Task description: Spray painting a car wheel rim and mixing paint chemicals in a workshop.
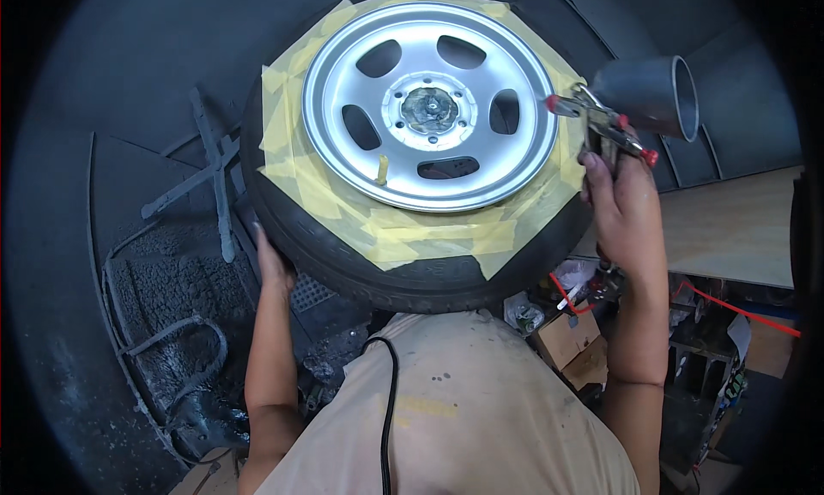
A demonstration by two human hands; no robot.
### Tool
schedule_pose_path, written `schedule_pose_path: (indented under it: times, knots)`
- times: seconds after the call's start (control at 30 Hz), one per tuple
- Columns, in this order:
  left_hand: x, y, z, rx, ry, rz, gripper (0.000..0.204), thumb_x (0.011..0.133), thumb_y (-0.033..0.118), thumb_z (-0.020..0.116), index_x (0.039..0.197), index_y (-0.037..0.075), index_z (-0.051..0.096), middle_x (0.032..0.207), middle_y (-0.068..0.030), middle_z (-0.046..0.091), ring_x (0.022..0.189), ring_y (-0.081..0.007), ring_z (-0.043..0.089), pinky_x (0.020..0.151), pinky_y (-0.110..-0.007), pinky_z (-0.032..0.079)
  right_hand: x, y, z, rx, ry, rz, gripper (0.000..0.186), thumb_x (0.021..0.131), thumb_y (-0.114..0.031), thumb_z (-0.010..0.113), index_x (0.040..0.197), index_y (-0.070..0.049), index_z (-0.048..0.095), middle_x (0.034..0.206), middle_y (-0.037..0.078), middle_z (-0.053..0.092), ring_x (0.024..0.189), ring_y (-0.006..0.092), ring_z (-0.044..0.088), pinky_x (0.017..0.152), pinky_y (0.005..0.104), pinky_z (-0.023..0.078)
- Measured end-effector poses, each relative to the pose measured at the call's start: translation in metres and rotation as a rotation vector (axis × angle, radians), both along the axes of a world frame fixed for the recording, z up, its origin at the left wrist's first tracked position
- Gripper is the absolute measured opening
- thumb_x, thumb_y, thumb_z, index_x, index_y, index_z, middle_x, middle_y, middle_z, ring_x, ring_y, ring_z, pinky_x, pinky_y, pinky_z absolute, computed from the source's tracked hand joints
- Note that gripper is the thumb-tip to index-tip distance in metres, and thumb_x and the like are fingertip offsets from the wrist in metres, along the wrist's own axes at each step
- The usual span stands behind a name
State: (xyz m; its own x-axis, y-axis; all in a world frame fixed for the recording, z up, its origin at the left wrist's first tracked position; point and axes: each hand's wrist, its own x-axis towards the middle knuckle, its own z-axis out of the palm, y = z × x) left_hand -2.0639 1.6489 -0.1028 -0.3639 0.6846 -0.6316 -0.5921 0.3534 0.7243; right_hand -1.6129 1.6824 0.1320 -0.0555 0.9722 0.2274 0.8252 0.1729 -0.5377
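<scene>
A silver wheel rim (pixel 402 169) sits in a black tyre (pixel 343 267), its face toward me. Overlapping strips of pale yellow masking tape (pixel 395 242) cover the tyre's sidewall around the rim. Upright in my right hand (pixel 631 203) is a spray gun (pixel 601 121) with a grey cup (pixel 639 91), its red-tipped nozzle pointing left at the rim's right edge. My fingers are wrapped round the gun's handle. At the tyre's lower left, my left hand (pixel 275 261) grips its outer edge; most of those fingers are hidden by the tyre.
Left of the tyre is a grey, paint-coated crossed bar frame (pixel 215 173). A coated hose (pixel 215 336) curls below it. On the right are a wooden board (pixel 721 237), a cardboard box (pixel 568 336), a red hose (pixel 747 310) and cluttered shelves (pixel 699 375). A black cord (pixel 394 409) hangs over my shirt.
</scene>
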Motion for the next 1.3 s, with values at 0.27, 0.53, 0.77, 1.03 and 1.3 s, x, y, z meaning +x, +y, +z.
schedule_pose_path:
  times: [0.27, 0.53, 0.77, 1.03, 1.3]
  knots:
    - [-0.012, -0.052, -0.086, -0.017, 0.267, -0.005, 0.08, 0.096, 0.07, 0.038, 0.148, 0.009, 0.044, 0.15, -0.0165, 0.046, 0.132, -0.0302, 0.048, 0.107, -0.04, 0.04, -0.021, -0.028, -0.021, -0.188, -0.026, -0.022, 0.014, 0.1, -0.01, 0.055, 0.097, 0.003, 0.059, 0.074, 0.009, 0.06, 0.061, 0.0191, 0.054, 0.058, 0.0328, 0.045]
    - [0.004, -0.092, -0.092, 0.082, 0.401, -0.188, 0.066, 0.106, 0.055, 0.027, 0.153, 0.008, 0.031, 0.149, -0.0165, 0.043, 0.129, -0.0258, 0.048, 0.106, -0.042, 0.04, -0.09, -0.004, -0.03, -0.274, 0.291, 0.089, 0.013, 0.1, -0.007, 0.054, 0.104, 0.005, 0.058, 0.079, 0.009, 0.06, 0.061, 0.0141, 0.053, 0.057, 0.0299, 0.045]
    - [-0.021, -0.12, -0.114, 0.22, 0.489, -0.536, 0.043, 0.104, 0.022, 0.041, 0.143, 0.002, 0.035, 0.133, -0.0173, 0.051, 0.113, -0.0237, 0.053, 0.1, -0.034, 0.042, -0.128, 0.028, -0.064, -0.105, 0.345, -0.047, 0.016, 0.103, -0.009, 0.05, 0.108, 0.004, 0.058, 0.077, 0.004, 0.055, 0.063, 0.009, 0.047, 0.057, 0.0233, 0.04]
    - [-0.098, -0.083, -0.121, 0.102, 0.423, -1.203, 0.03, 0.097, 0.01, 0.051, 0.124, 0.001, 0.061, 0.111, -0.0138, 0.064, 0.096, -0.0187, 0.059, 0.082, -0.028, 0.046, -0.201, 0.042, -0.073, -0.158, 0.392, 0.069, 0.017, 0.103, -0.009, 0.05, 0.11, 0.004, 0.058, 0.081, 0.004, 0.057, 0.065, 0.0091, 0.047, 0.058, 0.0229, 0.04]
    - [-0.23, 0.012, -0.149, -0.085, 0.421, -0.161, 0.037, 0.1, 0.017, 0.045, 0.133, 0.001, 0.051, 0.113, -0.0123, 0.063, 0.089, -0.0203, 0.061, 0.08, -0.031, 0.05, -0.27, 0.064, -0.09, -0.198, 0.499, 0.131, 0.017, 0.102, -0.007, 0.05, 0.11, 0.005, 0.058, 0.087, 0.008, 0.06, 0.065, 0.0108, 0.049, 0.058, 0.0243, 0.042]
